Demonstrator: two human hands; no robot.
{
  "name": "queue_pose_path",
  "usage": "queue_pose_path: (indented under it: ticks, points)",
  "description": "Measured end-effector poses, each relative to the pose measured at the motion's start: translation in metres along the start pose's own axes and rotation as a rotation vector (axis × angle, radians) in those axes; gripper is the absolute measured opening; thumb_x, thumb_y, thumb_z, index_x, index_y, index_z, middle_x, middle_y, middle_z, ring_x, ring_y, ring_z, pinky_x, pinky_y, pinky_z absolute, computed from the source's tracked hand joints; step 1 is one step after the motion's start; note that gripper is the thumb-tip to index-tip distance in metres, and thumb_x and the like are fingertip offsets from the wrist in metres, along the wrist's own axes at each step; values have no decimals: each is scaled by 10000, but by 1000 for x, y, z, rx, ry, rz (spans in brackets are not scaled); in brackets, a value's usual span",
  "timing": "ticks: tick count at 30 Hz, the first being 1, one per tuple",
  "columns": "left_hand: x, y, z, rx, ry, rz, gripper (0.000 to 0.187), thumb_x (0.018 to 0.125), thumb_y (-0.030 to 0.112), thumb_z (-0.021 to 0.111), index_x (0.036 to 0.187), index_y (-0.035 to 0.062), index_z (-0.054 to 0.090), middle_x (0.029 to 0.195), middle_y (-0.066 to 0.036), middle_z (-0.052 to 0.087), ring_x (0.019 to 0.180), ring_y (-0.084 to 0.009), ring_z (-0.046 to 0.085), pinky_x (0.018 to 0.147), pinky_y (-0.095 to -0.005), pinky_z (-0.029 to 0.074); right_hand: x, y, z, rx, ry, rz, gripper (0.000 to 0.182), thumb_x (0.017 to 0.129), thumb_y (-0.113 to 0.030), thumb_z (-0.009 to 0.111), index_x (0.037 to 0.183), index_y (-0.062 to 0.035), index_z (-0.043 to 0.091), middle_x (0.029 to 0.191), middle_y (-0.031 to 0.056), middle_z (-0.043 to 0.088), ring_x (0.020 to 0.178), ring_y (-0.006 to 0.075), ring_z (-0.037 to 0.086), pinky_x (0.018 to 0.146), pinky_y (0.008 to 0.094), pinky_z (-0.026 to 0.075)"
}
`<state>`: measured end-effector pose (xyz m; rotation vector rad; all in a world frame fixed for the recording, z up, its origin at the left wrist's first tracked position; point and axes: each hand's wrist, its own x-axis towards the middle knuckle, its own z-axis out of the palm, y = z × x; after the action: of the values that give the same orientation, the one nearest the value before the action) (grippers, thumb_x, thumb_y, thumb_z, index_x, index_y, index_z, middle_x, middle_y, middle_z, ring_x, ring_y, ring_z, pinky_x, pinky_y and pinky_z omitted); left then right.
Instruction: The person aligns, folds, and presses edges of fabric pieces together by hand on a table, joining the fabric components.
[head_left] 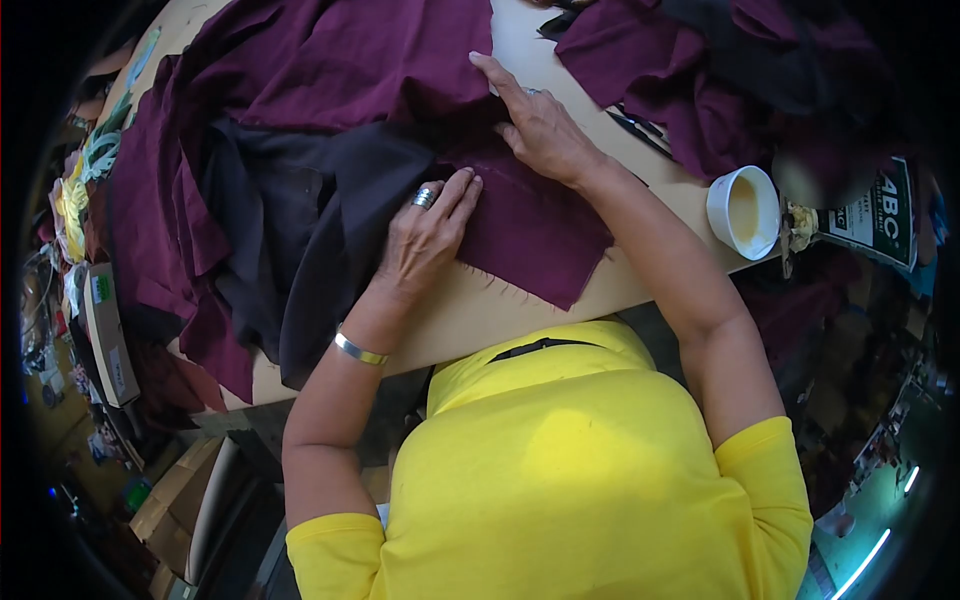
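Note:
A maroon cloth (330, 60) with dark grey cloth (290, 190) lies in folds over the table. My left hand (425, 235), with a ring and a bracelet, rests on the cloth, its fingers stretched forward and its thumb hidden. Under and beside its fingertips is a flat maroon piece (540, 230) with a frayed lower edge. My right hand (540, 130) is at the upper right of this piece. Its index finger reaches out to the cloth's edge and its thumb stands apart; the other fingers are partly hidden.
A white bowl (718, 212) with a cream-coloured substance stands at the table's right edge, beside a dark tin marked ABC (885, 215). Dark slender tools (640, 132) lie near more maroon and dark cloth (655, 60). A cardboard box (175, 510) is below left.

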<state>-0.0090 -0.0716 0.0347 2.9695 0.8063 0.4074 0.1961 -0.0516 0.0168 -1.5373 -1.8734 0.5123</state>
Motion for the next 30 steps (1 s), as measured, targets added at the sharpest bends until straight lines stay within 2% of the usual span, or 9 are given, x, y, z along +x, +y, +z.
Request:
queue_pose_path:
  ticks: [6,9,12,15,16,18,21,24,30]
  points:
    - [0,-2,2,47,-10,42,433,725,10,507,1150,51,577,1180,-70,557,894,-218,583,776,-291,498,1,4,1,15,-2,-13,812,727,72,600,1388,-165,194,1126,237,544,877,450,556,763,497,454]
    - [2,-4,-1,65,-38,60,426,725,14,516,1139,78,590,1194,-64,556,903,-222,586,767,-285,497,-1,2,4,17,64,0,761,720,73,599,1369,-126,254,1043,203,578,861,398,575,764,458,463]
    - [1,-3,-5,-39,-53,13,440,709,-4,532,1130,106,600,1175,-58,574,923,-231,590,765,-289,497,-6,-2,-2,-192,409,-201,649,728,57,565,1324,-75,345,823,147,604,779,347,569,742,423,453]
    - [2,-5,-10,-207,-29,-88,427,698,-38,546,1095,109,601,1112,-63,601,919,-245,594,756,-310,501,-30,-18,2,33,302,-323,544,735,96,511,1258,-38,437,869,124,599,823,307,562,728,386,463]
    - [4,-6,-11,-267,6,-117,393,701,-44,550,1064,100,602,1081,-65,607,896,-249,598,746,-318,504,-39,-28,3,153,150,-224,513,741,127,457,1229,-31,481,912,130,601,846,301,559,733,365,469]
    - [4,-8,-10,-336,82,-193,342,707,-61,546,1013,83,600,1029,-74,613,858,-261,603,732,-332,506,-47,-27,16,273,69,-185,547,736,118,461,1262,-32,463,937,134,601,857,294,551,744,346,478]
    - [2,-16,-9,-299,221,-287,288,709,-89,531,950,58,590,946,-91,603,793,-286,607,708,-356,500,-48,-25,20,153,81,-223,585,719,101,492,1284,-47,458,975,144,602,854,286,551,783,335,476]
    - [1,-24,-7,-92,217,-320,240,732,-33,559,946,68,598,933,-74,581,771,-268,598,679,-347,496,-48,-28,15,70,-15,-308,566,744,33,514,1298,-70,459,1062,139,589,903,275,541,832,346,457]
    - [3,-19,3,130,180,-441,108,777,134,628,880,113,604,988,-56,551,915,-289,540,719,-400,461,-58,-29,21,-364,-93,-445,473,827,-140,460,1299,-157,478,1226,133,514,1024,251,497,873,367,413]
